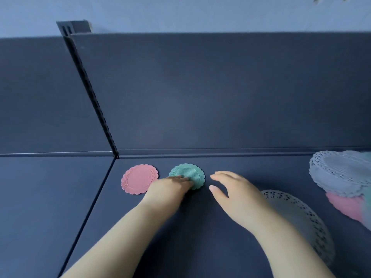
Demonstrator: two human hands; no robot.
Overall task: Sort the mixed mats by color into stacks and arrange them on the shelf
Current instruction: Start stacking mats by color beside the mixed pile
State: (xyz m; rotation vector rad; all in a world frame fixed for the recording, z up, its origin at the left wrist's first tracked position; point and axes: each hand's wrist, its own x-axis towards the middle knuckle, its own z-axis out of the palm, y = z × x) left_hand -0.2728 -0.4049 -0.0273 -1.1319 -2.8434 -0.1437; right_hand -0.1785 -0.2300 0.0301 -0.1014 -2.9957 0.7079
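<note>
A small pink scalloped mat (139,179) lies flat on the dark shelf (251,169), near the back. Right beside it lies a small green scalloped mat (188,173). My left hand (170,189) rests on the green mat's near edge with straight fingers. My right hand (232,189) hovers just right of the green mat, fingers relaxed and spread, holding nothing. A large pale lacy mat (297,219) lies partly under my right forearm. At the far right sits a mixed pile: grey lacy mats (337,175) on top, a pink mat (347,205) and a green edge underneath.
The shelf's upright back panel (220,93) rises right behind the mats. A slotted vertical post (90,93) and a seam divide this shelf bay from the one on the left (50,197).
</note>
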